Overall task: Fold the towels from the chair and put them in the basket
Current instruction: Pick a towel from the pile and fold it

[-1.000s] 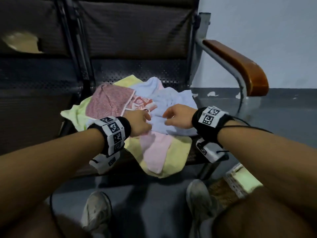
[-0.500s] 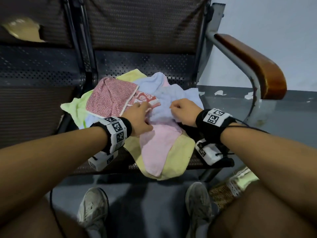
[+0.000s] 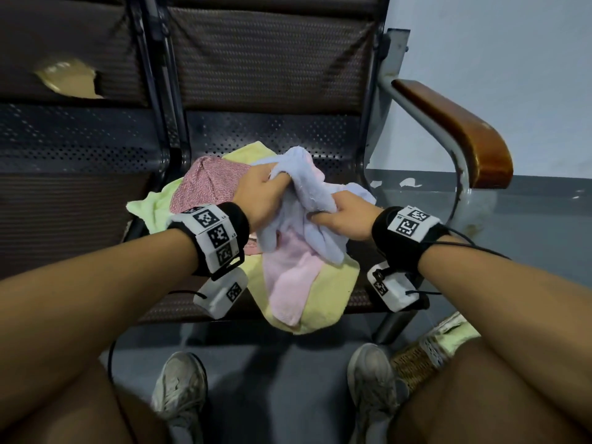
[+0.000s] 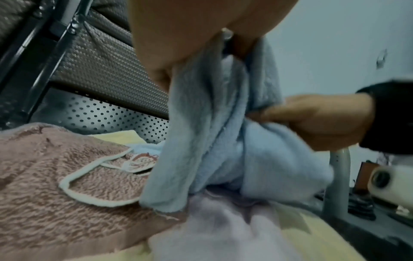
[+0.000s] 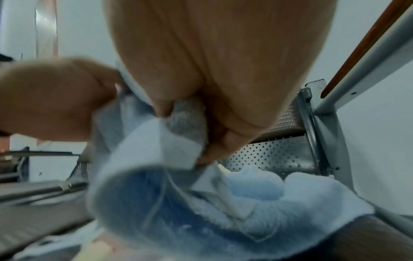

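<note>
A pile of small towels lies on the chair seat (image 3: 362,299): a pink one (image 3: 288,283), a yellow one (image 3: 326,296), a red-speckled one (image 3: 208,184) and a pale green one (image 3: 153,203). Both hands hold a light blue towel (image 3: 307,193) lifted above the pile. My left hand (image 3: 266,193) grips its upper part, fingers curled into the cloth (image 4: 208,123). My right hand (image 3: 339,213) pinches a bunched edge lower and to the right (image 5: 178,141). The blue towel hangs crumpled between them.
A wooden armrest (image 3: 455,129) on a metal frame stands to the right. A woven basket (image 3: 419,360) holding pale green cloth sits on the floor at lower right, behind my right knee. My two shoes (image 3: 179,389) are on the grey floor under the seat.
Both hands closed on the light blue towel and lifted it up off the pile; before, they were down on the towels, picking at it.
</note>
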